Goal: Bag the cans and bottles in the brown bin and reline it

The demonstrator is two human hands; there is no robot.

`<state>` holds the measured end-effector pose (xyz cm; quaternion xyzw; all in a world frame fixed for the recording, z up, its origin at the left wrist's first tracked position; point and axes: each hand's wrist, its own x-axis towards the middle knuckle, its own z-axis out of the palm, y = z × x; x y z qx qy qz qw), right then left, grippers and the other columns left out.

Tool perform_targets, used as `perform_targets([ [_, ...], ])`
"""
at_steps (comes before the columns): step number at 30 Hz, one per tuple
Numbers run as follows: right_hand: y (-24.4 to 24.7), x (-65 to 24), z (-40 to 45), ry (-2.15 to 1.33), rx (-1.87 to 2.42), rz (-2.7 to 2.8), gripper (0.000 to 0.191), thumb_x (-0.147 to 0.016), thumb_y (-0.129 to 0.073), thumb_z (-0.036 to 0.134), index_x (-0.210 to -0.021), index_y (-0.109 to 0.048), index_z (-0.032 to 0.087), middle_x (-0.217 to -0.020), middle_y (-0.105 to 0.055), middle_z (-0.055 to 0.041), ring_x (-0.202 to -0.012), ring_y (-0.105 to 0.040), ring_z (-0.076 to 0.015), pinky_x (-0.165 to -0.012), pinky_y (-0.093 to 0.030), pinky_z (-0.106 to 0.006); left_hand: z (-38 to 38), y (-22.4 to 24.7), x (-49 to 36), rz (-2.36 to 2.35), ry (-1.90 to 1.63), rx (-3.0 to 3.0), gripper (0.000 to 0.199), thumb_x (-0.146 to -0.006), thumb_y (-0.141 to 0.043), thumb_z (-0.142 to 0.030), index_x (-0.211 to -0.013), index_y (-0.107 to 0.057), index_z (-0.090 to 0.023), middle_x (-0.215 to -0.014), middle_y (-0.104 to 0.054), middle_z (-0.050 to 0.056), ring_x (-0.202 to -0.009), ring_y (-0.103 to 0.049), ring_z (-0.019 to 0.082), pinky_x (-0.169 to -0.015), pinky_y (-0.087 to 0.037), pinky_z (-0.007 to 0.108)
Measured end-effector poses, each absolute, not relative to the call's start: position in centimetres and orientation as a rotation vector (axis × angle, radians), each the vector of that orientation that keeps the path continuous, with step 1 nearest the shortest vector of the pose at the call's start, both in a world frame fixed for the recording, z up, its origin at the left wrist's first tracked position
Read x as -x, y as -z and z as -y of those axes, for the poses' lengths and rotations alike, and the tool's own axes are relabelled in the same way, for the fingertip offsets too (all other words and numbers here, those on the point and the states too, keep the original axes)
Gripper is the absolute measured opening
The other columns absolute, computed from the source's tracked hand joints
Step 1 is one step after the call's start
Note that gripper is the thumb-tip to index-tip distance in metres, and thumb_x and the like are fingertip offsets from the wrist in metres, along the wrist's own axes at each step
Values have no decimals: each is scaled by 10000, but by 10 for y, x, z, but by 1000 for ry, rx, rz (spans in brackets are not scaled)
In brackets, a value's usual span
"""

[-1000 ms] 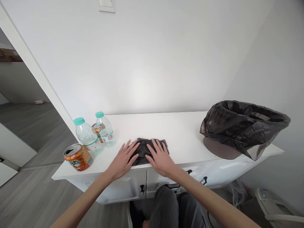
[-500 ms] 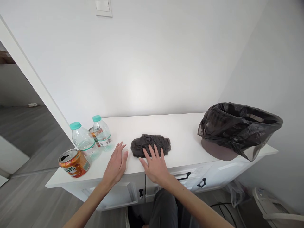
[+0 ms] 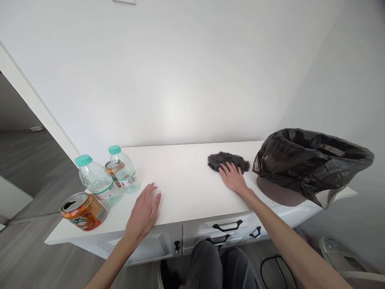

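Note:
A crumpled dark grey cloth (image 3: 225, 159) lies on the white cabinet top (image 3: 180, 184), right of its middle. My right hand (image 3: 233, 178) rests on the cloth's near side, with fingers spread and laid flat over it. Farther left, my left hand (image 3: 143, 208) lies open on the front part of the top, holding nothing. Nearest to it is a clear plastic bottle (image 3: 124, 172) with a teal cap. A second bottle (image 3: 98, 180) stands left of that one. In front of them is an orange drink can (image 3: 84, 211), its top opened.
Another can (image 3: 110, 166) is partly hidden behind the bottles. To the right, a black plastic bag (image 3: 300, 164) sits over a round brownish base (image 3: 276, 192). Drawers with black handles (image 3: 227, 226) are below the front edge. A wall (image 3: 180, 80) rises behind.
My right hand and the cloth have moved right and toward the wall, from the middle of the top nearer the black bag. My left hand stays about where it was; the view has shifted slightly.

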<state>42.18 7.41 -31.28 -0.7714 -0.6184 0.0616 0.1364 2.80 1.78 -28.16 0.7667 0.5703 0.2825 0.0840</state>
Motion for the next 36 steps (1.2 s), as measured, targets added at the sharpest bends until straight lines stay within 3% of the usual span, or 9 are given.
perform_targets([
  [4, 318, -429, -71, 62, 2294, 1635, 703, -1067, -179, 513, -1650, -290, 136, -1742, -154, -167, -1605, -92, -376, -1279, -89, -551, -18, 281, -30, -1709, -856, -2340, 475, -1071, -311, -546, -1352, -535, -236, -1522, -569, 90, -1469, -477, 276, -1213, -413, 528],
  [8, 326, -408, -61, 14, 2248, 1691, 702, -1060, -139, 575, -1661, -275, 238, -1740, -184, -138, -1595, -138, -386, -1261, -126, -575, -17, 281, -32, -1713, -877, -2405, 472, -1069, -321, -547, -1336, -546, -230, -1475, -606, 101, -1433, -516, 292, -1195, -429, 527],
  [13, 324, -427, -74, -121, 2337, 1630, 727, -1055, -163, 602, -1636, -357, 211, -1720, -253, -138, -1593, -147, -389, -1264, -92, -598, -17, 282, -31, -1693, -885, -2476, 453, -1065, -344, -546, -1307, -567, -235, -1424, -644, 109, -1390, -554, 308, -1170, -448, 533],
  [16, 317, -453, -86, -134, 2395, 1479, 681, -1068, -195, 532, -1620, -389, 185, -1711, -273, -147, -1587, -160, -400, -1248, -172, -599, -18, 282, -31, -1691, -895, -2487, 449, -1063, -347, -546, -1299, -569, -235, -1404, -654, 113, -1355, -584, 304, -1159, -459, 524],
  [19, 315, -459, -85, -80, 2406, 1378, 681, -1070, -226, 472, -1619, -354, 90, -1727, -180, -204, -1592, -102, -425, -1221, -258, -583, -18, 281, -32, -1720, -890, -2467, 447, -1062, -346, -546, -1295, -567, -234, -1412, -648, 111, -1356, -583, 302, -1162, -453, 523],
  [23, 310, -434, -49, 156, 2202, 1601, 691, -1061, -315, 428, -1629, -276, 37, -1732, -66, -253, -1601, -34, -424, -1246, -201, -606, -18, 281, -33, -1730, -906, -2464, 447, -1052, -353, -565, -1246, -578, -231, -1399, -657, 116, -1374, -566, 315, -1168, -440, 534],
  [27, 270, -416, 26, 340, 1688, 2009, 631, -1051, -375, 315, -1641, -265, 123, -1736, -152, -188, -1585, -227, -328, -1243, -309, -530, -20, 281, -33, -1707, -907, -2493, 442, -1049, -354, -567, -1233, -576, -231, -1392, -660, 119, -1373, -564, 321, -1164, -439, 536],
  [30, 216, -428, 81, 534, 1361, 2103, 606, -1020, -465, 251, -1613, -339, 262, -1638, -411, -123, -1498, -403, -290, -1204, -378, -516, -21, 280, -33, -1695, -895, -2520, 435, -1048, -350, -554, -1223, -580, -229, -1381, -665, 121, -1358, -575, 323, -1154, -445, 541],
  [36, 151, -501, 102, 887, 1675, 1529, 440, -996, -523, 389, -1380, -597, 186, -1334, -653, -183, -1269, -567, -367, -1116, -377, -598, -21, 280, -33, -1676, -918, -2551, 428, -1040, -348, -542, -1213, -581, -228, -1375, -668, 128, -1327, -599, 321, -1142, -453, 533],
])
